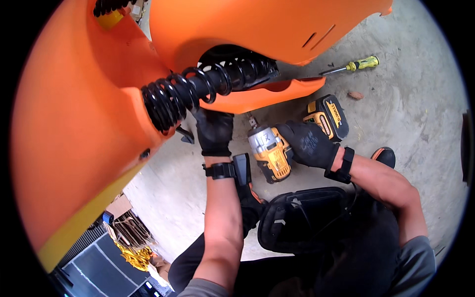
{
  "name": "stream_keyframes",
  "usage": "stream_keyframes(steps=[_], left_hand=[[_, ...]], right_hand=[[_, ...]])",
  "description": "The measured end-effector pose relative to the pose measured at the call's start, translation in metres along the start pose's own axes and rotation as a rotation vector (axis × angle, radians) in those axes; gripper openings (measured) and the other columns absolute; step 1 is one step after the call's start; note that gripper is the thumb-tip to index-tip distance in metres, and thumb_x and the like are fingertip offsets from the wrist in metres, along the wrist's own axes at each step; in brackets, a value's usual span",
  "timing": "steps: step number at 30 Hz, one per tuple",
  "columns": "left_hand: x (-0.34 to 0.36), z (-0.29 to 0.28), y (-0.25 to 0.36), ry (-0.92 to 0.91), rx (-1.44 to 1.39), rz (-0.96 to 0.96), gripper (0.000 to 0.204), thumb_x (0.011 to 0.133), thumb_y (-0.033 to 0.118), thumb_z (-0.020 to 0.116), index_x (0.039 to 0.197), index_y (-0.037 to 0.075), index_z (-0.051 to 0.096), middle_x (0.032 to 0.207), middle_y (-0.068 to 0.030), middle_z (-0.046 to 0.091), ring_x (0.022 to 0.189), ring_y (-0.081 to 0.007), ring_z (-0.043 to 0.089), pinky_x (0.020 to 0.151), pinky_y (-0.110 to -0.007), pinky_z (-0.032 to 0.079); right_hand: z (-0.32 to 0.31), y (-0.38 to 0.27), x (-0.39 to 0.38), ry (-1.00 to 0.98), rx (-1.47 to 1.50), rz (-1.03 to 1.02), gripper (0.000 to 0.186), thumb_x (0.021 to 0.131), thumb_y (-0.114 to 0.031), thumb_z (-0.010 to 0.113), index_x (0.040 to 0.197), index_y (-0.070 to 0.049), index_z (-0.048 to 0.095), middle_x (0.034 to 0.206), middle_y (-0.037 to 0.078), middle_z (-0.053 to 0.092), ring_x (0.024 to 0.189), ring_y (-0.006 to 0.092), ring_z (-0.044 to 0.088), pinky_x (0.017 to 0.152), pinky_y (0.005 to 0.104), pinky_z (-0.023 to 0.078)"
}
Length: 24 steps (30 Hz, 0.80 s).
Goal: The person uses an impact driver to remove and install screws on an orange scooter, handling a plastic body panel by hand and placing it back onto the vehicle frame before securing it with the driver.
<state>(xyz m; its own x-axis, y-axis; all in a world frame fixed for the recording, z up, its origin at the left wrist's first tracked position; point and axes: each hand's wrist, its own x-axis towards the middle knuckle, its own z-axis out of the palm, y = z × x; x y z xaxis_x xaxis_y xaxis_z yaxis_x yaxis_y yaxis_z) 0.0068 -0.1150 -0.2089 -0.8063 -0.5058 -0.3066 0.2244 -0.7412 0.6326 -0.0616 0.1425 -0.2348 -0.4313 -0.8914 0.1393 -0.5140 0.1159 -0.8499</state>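
Ylw pwr tool (272,156) in R hand (310,144)

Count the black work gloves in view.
2: the left glove, partly hidden, just below the black coil spring in the picture; the right glove, gripping the yellow power tool.

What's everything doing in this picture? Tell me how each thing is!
Left hand, gloved, fingers mostly hidden
Right hand, gloved, closed around the power tool
Power tool, held, its nose toward the orange panel
Battery, attached to the power tool
Screwdriver, lying on the floor
Black spring, coils bunched closer at its left end
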Motion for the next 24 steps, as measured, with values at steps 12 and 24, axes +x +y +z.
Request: stream_keyframes(steps=[12,24], left_hand=[[-0.016,0.054,0.005,0.25,0.505,-0.018,0.053,0.093,0.045,0.057,0.136,0.016,0.043,0.134,-0.0099,0.048,0.124,-0.0297,0.048,0.095,-0.056,0.047],[-0.006,0.037,-0.009,0.099,0.498,0.092,0.047,0.09,0.027,0.064,0.131,0.014,0.044,0.123,-0.0087,0.056,0.113,-0.0267,0.056,0.092,-0.047,0.052]], right_hand=[[0.009,0.007,-0.001,-0.003,-0.088,0.027,0.049,0.07,-0.008,0.069,0.116,-0.006,0.051,0.095,0.014,0.059,0.086,0.0329,0.061,0.072,0.041,0.05],[0.011,0.011,0.0,0.03,-0.12,0.008,0.046,0.073,-0.006,0.065,0.117,-0.005,0.052,0.094,0.014,0.06,0.09,0.0327,0.061,0.074,0.0413,0.049]])
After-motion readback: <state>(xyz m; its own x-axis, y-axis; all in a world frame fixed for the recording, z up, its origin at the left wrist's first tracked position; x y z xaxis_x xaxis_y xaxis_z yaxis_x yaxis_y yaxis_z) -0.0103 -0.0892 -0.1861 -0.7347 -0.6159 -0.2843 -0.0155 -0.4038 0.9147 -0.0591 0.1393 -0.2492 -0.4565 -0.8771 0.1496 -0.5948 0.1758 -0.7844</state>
